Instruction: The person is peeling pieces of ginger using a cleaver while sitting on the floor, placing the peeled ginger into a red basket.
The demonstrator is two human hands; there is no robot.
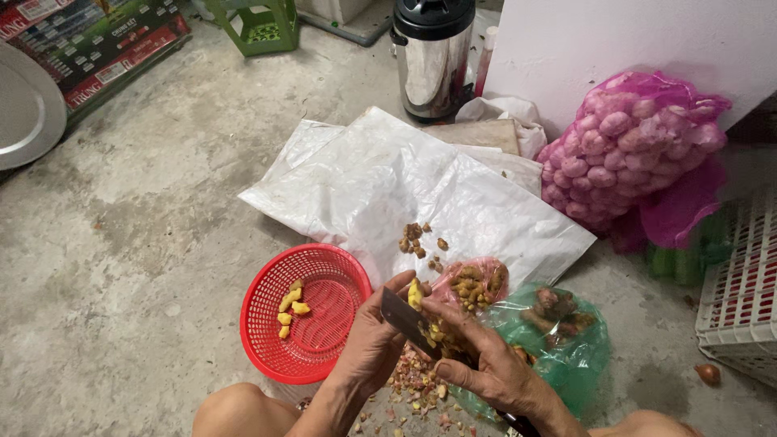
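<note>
Crouching, we are peeling: left hand [368,344] pinching a yellow turmeric piece [415,293], right hand [486,368] gripping the knife [407,321] (blade against skin); next, probably dropping it among peeled pieces [290,307] in the red basket [324,356].

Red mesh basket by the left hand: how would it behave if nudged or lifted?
The red mesh basket is probably light: thin openwork plastic holding only a few yellow peeled pieces. It would likely slide easily on the concrete floor. Its wide, shallow shape looks unlikely to tip.
</note>
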